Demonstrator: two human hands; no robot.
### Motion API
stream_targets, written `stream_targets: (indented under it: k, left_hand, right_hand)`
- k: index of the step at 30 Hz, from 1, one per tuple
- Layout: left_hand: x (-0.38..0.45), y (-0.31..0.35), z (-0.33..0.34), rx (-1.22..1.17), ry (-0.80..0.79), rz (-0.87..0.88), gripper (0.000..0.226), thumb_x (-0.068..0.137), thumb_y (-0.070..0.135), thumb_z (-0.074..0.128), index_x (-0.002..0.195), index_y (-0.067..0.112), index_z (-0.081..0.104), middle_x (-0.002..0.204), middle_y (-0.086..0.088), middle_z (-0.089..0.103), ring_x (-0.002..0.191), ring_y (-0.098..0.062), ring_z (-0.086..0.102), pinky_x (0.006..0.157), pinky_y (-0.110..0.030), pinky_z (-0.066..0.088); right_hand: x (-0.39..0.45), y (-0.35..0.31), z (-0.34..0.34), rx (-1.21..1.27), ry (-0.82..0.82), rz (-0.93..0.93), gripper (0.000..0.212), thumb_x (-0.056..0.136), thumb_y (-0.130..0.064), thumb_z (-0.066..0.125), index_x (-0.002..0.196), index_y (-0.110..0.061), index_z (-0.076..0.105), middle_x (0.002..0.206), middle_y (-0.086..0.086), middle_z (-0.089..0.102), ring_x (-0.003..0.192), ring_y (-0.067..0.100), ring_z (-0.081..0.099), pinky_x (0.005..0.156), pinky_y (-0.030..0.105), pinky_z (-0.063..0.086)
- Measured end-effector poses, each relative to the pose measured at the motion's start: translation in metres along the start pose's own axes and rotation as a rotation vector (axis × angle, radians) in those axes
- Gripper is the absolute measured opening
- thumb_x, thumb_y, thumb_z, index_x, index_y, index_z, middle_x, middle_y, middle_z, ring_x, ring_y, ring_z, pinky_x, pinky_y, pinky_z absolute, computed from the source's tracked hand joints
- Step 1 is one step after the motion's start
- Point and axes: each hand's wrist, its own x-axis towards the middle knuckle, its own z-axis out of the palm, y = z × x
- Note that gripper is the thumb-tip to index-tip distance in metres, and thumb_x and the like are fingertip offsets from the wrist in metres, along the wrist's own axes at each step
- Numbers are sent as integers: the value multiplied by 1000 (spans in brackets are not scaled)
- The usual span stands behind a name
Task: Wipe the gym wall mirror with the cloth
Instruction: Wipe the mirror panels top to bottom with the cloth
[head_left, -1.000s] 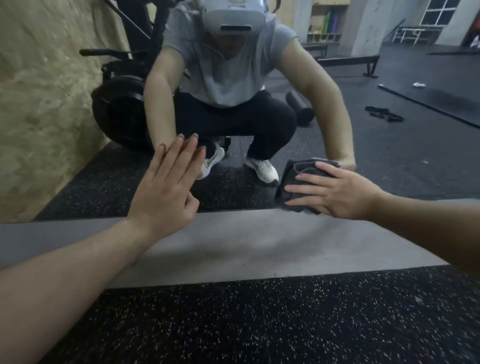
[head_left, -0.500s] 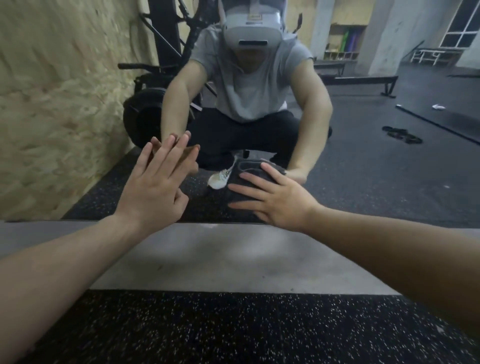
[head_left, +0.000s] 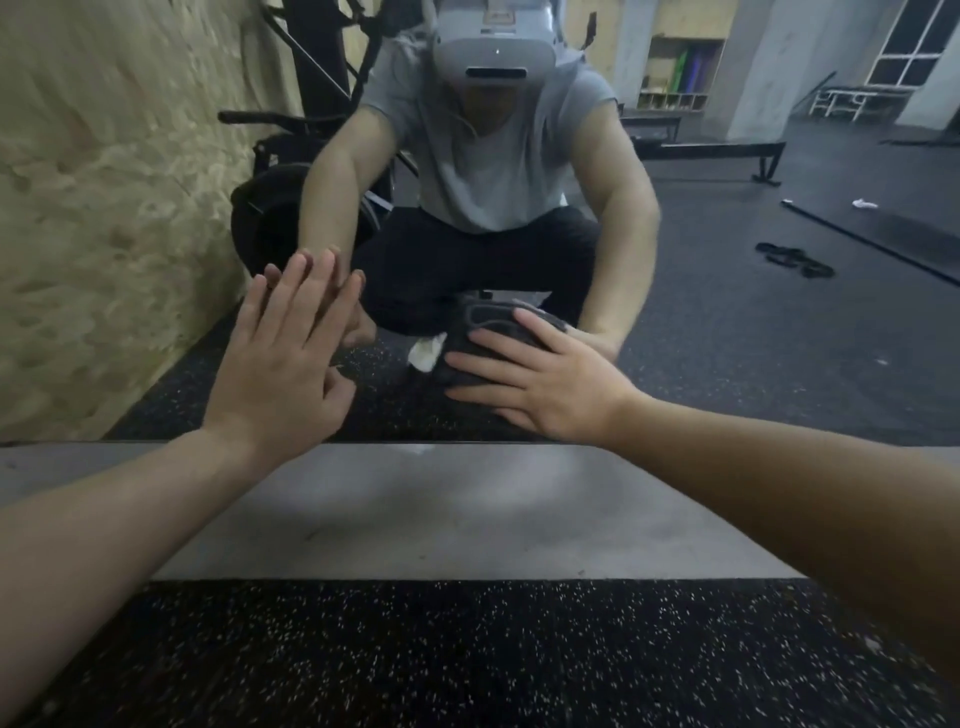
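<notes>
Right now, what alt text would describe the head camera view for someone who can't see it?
A crouching person's right hand presses a dark cloth flat against a wall mirror near its bottom edge. The left hand rests open on the glass. The mirror reflects the person and a gym floor.

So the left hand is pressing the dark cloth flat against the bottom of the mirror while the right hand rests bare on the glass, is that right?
Not quite: the hands are swapped. In the head view the right hand presses the dark cloth flat against the bottom of the mirror, fingers straight, while the left hand rests bare on the glass.
</notes>
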Motion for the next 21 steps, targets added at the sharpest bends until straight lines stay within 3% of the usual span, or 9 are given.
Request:
stream_targets:
  k: [5, 9, 15, 21]
  left_hand:
    - [1, 9, 4, -8, -19, -36, 94, 73, 22, 51, 161, 4, 23, 169, -23, 12, 157, -39, 8, 125, -61, 13]
    - [3, 11, -5, -41, -24, -54, 88, 74, 22, 47, 158, 4, 30, 167, -23, 17, 156, -39, 13, 126, -58, 11]
    - [20, -5, -28, -25, 49, -13, 84, 77, 20, 47, 159, 9, 34, 164, -22, 28, 153, -38, 25, 124, -58, 20]
    - [39, -36, -47, -37, 93, -75, 84, 77, 17, 51, 158, 4, 33, 165, -21, 25, 154, -37, 24, 123, -58, 24]
  right_hand:
    - [-101, 29, 1, -67, -49, 69, 54, 108, -41, 43, 161, -34, 33, 168, -6, 23, 152, 24, 25, 127, 50, 6]
    - [-120, 56, -10, -111, -25, 72, 50, 108, -45, 43, 157, -36, 40, 166, -7, 29, 151, 23, 30, 126, 50, 14]
    - [-63, 100, -41, -137, 109, 174, 50, 108, -48, 44, 157, -40, 38, 165, -4, 33, 153, 27, 28, 125, 54, 16]
    - [51, 82, -60, -113, 158, 245, 51, 109, -48, 41, 159, -38, 37, 166, 1, 33, 153, 33, 29, 125, 59, 8]
